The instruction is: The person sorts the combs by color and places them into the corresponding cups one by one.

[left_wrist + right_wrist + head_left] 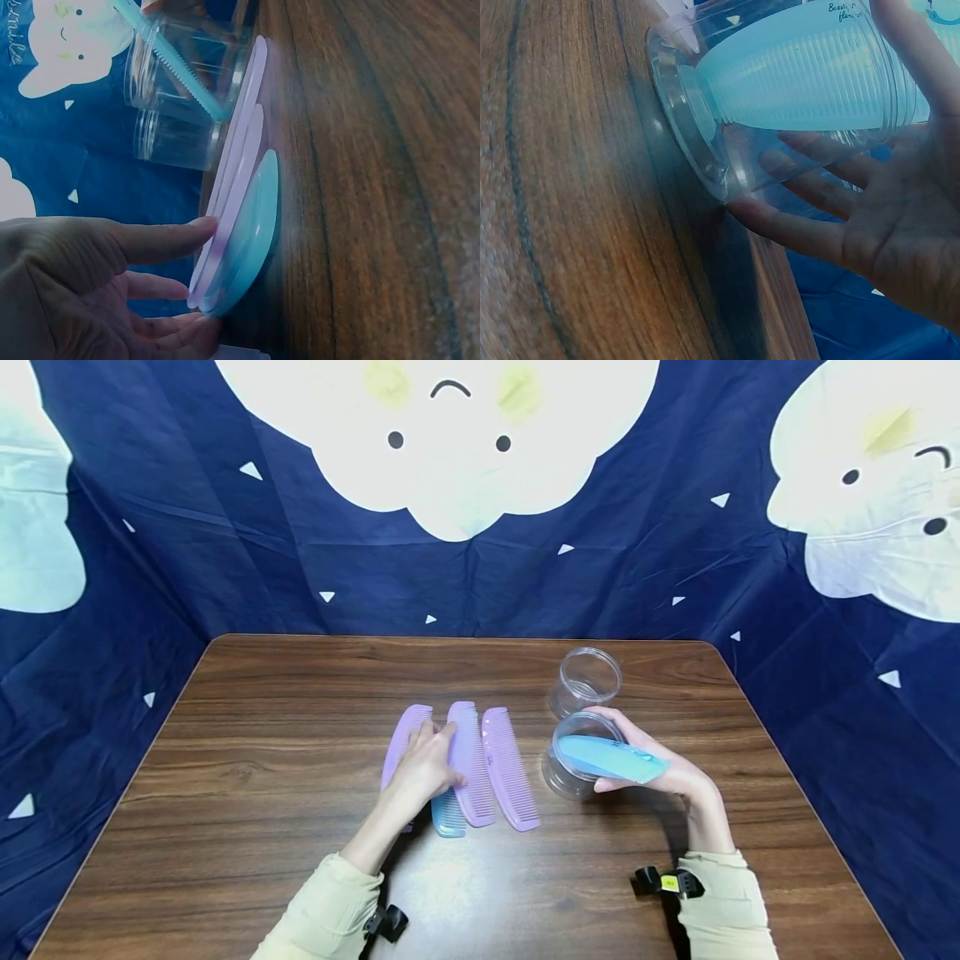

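Observation:
My left hand (426, 767) reaches over the combs, thumb and fingers spread. In the left wrist view, its thumb overlaps the middle purple comb (238, 180) and its fingertips are right at the far ends. A blue comb (447, 817) lies partly beneath that purple comb. One purple comb (405, 739) is left of the hand, partly covered; another purple comb (510, 768) lies to the right. My right hand (656, 756) holds a clear jar (564, 777) around its side. A light blue comb (787, 79) stands tilted inside this jar, its end sticking out over the rim.
Behind the held jar stands a second clear jar (588, 677), close to it. The brown wooden table (285, 718) ends at a dark blue cloth backdrop (375, 572) with cloud faces. Each sleeve carries a black wrist camera.

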A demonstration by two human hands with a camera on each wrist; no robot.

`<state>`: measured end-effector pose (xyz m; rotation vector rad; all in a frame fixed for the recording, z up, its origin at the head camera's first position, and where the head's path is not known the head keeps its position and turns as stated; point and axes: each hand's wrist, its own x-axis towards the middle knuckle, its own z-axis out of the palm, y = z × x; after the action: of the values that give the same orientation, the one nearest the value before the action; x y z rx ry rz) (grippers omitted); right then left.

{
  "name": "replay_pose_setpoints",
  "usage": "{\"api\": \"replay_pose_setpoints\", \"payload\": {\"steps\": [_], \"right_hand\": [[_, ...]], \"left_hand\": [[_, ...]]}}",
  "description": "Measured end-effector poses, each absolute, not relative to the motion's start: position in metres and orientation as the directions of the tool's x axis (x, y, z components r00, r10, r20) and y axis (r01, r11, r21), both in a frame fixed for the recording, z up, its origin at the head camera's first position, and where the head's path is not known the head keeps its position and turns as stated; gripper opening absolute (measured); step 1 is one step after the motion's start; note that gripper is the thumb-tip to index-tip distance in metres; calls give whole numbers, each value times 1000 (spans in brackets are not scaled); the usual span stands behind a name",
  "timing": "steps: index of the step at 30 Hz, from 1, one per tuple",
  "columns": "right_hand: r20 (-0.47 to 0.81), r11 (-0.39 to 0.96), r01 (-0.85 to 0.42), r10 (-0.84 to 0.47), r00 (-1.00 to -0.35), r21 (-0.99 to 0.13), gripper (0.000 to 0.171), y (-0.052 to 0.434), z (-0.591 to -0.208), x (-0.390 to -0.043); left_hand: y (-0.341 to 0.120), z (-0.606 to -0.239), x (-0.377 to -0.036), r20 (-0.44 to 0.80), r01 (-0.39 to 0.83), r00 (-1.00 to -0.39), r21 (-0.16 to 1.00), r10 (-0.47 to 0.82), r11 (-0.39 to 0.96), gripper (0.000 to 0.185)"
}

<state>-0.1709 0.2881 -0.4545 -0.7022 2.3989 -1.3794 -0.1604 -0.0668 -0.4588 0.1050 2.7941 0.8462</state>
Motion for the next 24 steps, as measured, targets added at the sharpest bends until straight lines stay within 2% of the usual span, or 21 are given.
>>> {"api": "replay_pose_setpoints", "payload": {"steps": [14, 24], "right_hand": [[7, 425, -289, -554, -833, -858, 102, 289, -454, -172], [0, 433, -282, -547, -837, -856, 103, 289, -455, -172]], "left_hand": [[-66, -461, -166, -254, -74, -962, 593, 99, 802, 110], [-69, -462, -170, -319, -129, -943, 609, 92, 782, 110]]}}
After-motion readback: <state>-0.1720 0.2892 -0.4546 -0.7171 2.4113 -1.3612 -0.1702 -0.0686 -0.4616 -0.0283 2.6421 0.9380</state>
